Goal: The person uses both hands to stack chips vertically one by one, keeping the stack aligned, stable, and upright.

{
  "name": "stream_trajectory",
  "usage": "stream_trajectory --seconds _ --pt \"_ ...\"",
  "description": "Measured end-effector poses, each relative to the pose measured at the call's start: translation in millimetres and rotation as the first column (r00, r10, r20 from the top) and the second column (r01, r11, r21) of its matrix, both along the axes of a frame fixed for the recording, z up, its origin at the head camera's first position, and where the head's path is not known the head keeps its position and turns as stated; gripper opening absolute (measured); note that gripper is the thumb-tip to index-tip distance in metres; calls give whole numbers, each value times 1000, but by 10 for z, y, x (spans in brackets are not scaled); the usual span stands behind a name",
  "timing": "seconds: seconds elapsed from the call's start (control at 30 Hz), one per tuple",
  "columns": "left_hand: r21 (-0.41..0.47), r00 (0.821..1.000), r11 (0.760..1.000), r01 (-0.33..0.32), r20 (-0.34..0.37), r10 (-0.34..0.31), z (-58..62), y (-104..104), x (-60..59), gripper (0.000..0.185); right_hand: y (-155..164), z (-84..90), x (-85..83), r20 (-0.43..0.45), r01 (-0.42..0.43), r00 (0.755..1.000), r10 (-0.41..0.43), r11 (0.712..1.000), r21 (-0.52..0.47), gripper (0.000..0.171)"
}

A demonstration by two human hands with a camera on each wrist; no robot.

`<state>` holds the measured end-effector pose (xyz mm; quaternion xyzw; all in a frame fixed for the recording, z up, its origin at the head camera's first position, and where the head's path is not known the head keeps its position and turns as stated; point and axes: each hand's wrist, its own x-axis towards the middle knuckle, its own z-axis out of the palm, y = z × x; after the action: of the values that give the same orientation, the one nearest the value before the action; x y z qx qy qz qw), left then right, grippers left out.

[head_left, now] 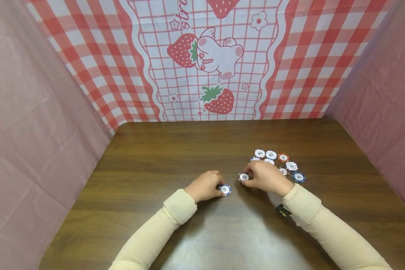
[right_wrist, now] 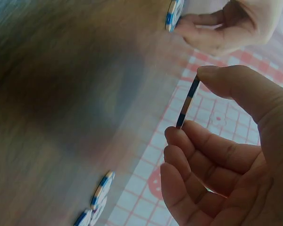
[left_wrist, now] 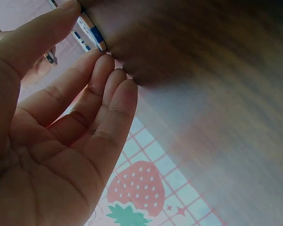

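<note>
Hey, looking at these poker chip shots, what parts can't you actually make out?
- Head view: numbers on the loose poker chips are too small to read; some lie partly behind the right hand.
- Head view: the left hand covers part of its blue-edged chip.
- Right wrist view: the dark-edged chip shows edge-on only, so its face is hidden.
- Left wrist view: the table is blurred, and the blue-edged chip is cut off by the top edge.

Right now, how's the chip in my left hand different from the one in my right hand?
The left hand pinches the blue-edged chip; the right hand pinches the dark-edged chip. The blue-edged chip sits nearer you and farther left, apart from the loose chips; the dark-edged chip is right beside them. Both have white centres, and each is gripped between thumb and fingers above the table.
</note>
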<state>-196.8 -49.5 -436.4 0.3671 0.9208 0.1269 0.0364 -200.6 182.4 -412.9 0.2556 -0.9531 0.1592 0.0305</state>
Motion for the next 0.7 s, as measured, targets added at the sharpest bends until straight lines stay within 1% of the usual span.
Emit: stream_trajectory --seconds 0.23,0.47,0.7 --pt "-8 1000 1000 -1 0 1 0 4 -7 25 -141 -43 13 -15 -86 996 86 996 9 26" --pt "-13 1000 1000 -10 8 10 -11 10 -12 25 -286 -76 49 -7 -126 992 126 990 56 25" --pt "-24 1000 1000 -9 5 9 -2 14 -13 22 -394 -103 59 2 -152 988 152 986 72 21"
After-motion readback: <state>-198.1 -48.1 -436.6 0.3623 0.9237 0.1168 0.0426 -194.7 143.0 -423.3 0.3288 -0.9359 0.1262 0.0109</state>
